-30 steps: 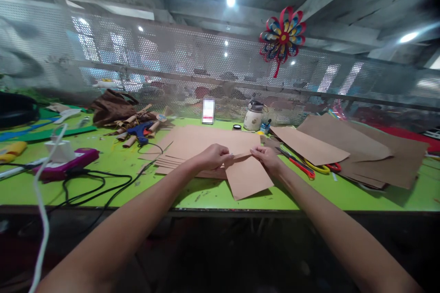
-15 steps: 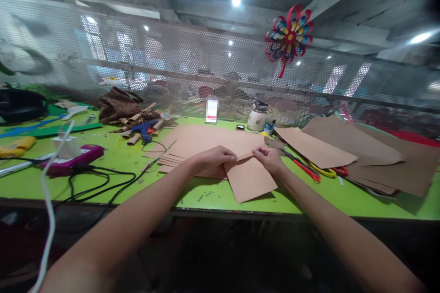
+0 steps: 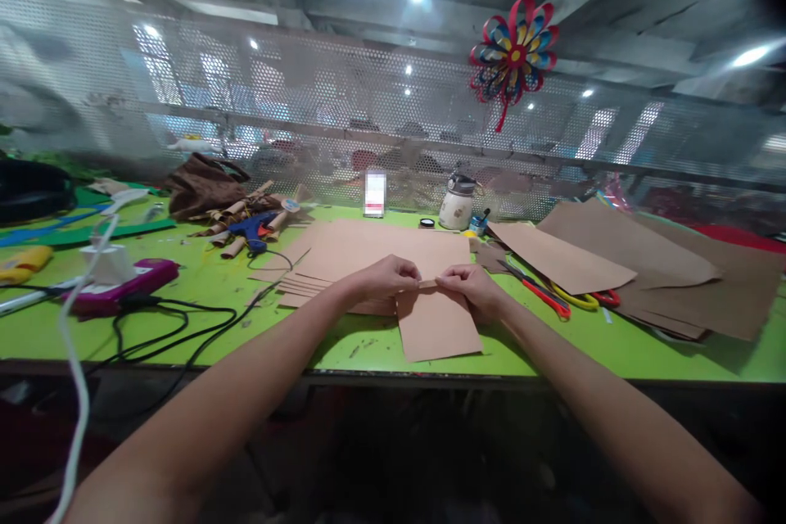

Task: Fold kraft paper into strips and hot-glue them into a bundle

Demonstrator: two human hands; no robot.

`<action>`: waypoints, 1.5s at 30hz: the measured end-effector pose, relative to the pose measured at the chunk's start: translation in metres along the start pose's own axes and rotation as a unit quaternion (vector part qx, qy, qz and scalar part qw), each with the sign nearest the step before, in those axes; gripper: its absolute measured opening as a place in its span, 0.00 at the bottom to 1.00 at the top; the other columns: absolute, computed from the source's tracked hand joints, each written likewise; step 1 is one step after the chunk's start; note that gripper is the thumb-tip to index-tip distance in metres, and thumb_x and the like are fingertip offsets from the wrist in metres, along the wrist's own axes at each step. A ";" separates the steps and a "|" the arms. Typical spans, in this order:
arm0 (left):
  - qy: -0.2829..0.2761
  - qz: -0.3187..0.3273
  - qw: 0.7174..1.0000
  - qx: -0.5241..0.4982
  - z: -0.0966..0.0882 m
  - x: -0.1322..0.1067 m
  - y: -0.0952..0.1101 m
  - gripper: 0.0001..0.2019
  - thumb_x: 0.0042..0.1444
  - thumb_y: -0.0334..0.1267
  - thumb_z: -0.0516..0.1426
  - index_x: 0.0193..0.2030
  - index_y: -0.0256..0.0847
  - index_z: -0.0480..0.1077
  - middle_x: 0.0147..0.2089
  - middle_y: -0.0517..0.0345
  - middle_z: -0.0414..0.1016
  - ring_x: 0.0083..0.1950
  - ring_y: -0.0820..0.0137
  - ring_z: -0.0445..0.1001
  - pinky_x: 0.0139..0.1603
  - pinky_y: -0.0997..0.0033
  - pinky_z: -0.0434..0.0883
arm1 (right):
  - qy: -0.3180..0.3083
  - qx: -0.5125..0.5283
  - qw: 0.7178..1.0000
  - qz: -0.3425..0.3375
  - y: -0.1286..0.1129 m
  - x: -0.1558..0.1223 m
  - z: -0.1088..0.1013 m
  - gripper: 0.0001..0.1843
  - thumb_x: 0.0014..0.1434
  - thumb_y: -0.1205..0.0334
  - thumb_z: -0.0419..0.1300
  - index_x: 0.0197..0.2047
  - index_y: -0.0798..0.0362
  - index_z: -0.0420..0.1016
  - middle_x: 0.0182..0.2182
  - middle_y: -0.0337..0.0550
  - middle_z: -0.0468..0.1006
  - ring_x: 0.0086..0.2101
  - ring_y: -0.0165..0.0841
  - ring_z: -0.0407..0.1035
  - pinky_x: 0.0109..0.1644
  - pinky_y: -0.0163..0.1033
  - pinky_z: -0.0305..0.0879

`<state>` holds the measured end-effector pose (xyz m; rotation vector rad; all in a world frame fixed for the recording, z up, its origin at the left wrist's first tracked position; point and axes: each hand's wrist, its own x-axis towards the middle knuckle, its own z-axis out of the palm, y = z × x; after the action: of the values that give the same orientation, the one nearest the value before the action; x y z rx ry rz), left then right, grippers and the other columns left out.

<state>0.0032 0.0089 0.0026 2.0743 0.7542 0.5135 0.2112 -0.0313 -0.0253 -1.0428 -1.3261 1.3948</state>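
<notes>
Rectangular brown paper sheet (image 3: pixel 437 327): far edge pinched by left hand (image 3: pixel 386 277) and right hand (image 3: pixel 472 288), fingers closed together, presumably keeping its narrow fold straight; body nearside of fingers, over green-topped table (image 3: pixel 516 348).

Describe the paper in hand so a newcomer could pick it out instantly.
On the green table, find the flat stack of brown sheets near the middle. At its near edge, the left hand and right hand grip one smaller brown sheet. Unlike its neighbours, it is held, with its far edge turned over.
</notes>
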 end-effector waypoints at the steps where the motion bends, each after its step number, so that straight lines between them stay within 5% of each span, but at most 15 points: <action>1: 0.002 0.004 1.000 -0.001 0.001 0.001 -0.001 0.16 0.49 0.48 0.56 0.31 0.33 0.71 0.25 0.59 0.67 0.27 0.75 0.62 0.27 0.75 0.58 | 0.005 0.003 1.000 -0.008 0.000 0.000 0.001 0.16 0.40 0.54 0.70 0.26 0.57 0.73 0.19 0.39 0.74 0.20 0.29 0.67 0.24 0.34 0.62; 9: 0.052 -0.005 0.998 0.040 0.014 0.002 0.006 0.20 0.51 0.52 0.54 0.28 0.32 0.72 0.24 0.59 0.66 0.26 0.75 0.59 0.24 0.75 0.54 | 0.006 -0.034 0.998 -0.057 0.005 0.002 0.006 0.15 0.42 0.53 0.69 0.26 0.56 0.74 0.21 0.38 0.74 0.22 0.29 0.66 0.27 0.34 0.61; 15: 0.019 -0.008 1.000 0.023 0.014 -0.001 0.004 0.16 0.52 0.47 0.54 0.30 0.34 0.70 0.25 0.58 0.68 0.27 0.74 0.62 0.28 0.75 0.58 | -0.004 -0.144 0.986 -0.078 0.007 0.004 0.002 0.16 0.47 0.50 0.65 0.26 0.56 0.74 0.20 0.37 0.70 0.22 0.27 0.62 0.24 0.32 0.56; 33: 0.007 -0.021 0.999 -0.030 0.014 -0.003 0.008 0.16 0.50 0.49 0.56 0.26 0.35 0.66 0.23 0.62 0.62 0.26 0.76 0.58 0.26 0.76 0.55 | -0.052 -0.061 0.997 -0.018 0.005 0.001 0.004 0.17 0.44 0.50 0.67 0.28 0.55 0.73 0.19 0.35 0.70 0.19 0.26 0.62 0.23 0.32 0.57; 40: -0.021 -0.019 0.997 -0.070 0.001 -0.003 0.001 0.16 0.50 0.48 0.57 0.27 0.34 0.67 0.23 0.64 0.60 0.25 0.77 0.56 0.27 0.75 0.53 | -0.048 -0.020 0.998 -0.029 0.002 -0.001 0.004 0.16 0.47 0.52 0.65 0.22 0.55 0.68 0.12 0.29 0.58 0.14 0.21 0.47 0.17 0.30 0.45; 45: -0.023 -0.020 0.968 -0.250 -0.009 -0.012 0.004 0.16 0.48 0.48 0.60 0.31 0.34 0.68 0.28 0.60 0.66 0.28 0.75 0.62 0.30 0.74 0.59 | -0.030 0.029 0.995 -0.086 -0.023 -0.006 -0.001 0.17 0.52 0.48 0.61 0.36 0.53 0.76 0.25 0.41 0.72 0.23 0.28 0.64 0.24 0.33 0.61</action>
<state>-0.0098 0.0036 0.0100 1.5927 0.5664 0.5649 0.2150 -0.0371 -0.0021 -0.8323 -1.3770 1.3362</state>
